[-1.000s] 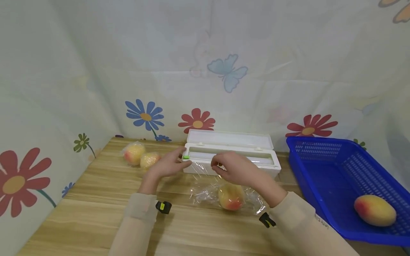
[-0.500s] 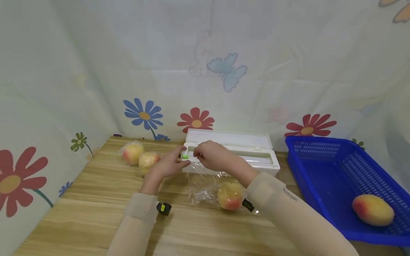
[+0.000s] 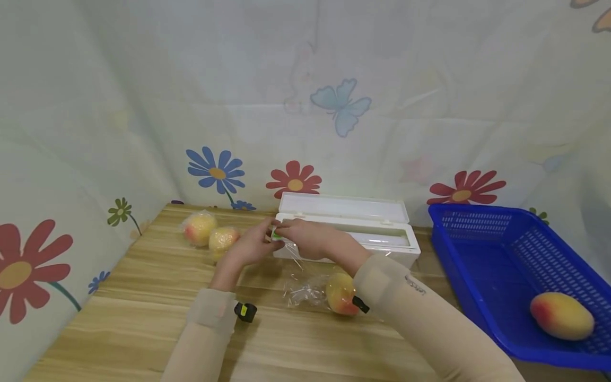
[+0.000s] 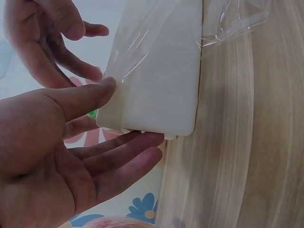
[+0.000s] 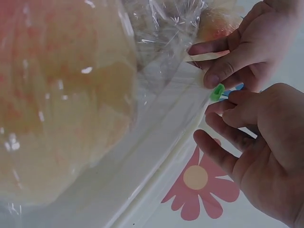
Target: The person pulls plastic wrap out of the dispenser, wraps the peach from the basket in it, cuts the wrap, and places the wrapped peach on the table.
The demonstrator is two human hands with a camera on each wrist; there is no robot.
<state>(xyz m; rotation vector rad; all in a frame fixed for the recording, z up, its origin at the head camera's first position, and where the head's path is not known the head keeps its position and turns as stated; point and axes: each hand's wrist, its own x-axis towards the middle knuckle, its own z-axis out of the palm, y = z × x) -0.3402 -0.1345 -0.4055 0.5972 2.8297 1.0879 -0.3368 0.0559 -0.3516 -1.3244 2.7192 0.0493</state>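
Observation:
A white cling film dispenser [image 3: 389, 241] stands at the back of the table with its lid raised. My left hand [image 3: 248, 246] grips its left end, thumb against the front edge and fingers at the end face. Beside it my right hand [image 3: 310, 239] reaches over the box, its fingers loosely bent close to the green slider cutter [image 5: 217, 92]; whether they touch it I cannot tell. Clear cling film [image 3: 305, 293] runs from the box down to a yellow-and-red fruit [image 3: 338, 297] lying in front, partly covered by my right sleeve.
Two film-wrapped fruits, one farther out [image 3: 199, 228] and one nearer my hand [image 3: 223, 240], lie left of the dispenser. At the right stands a blue plastic basket [image 3: 470, 297] holding one unwrapped fruit [image 3: 562, 316]. A patterned curtain hangs behind the table.
My right hand has moved left over the dispenser, from near its middle to the green slider end beside my left hand. The left hand has kept its place.

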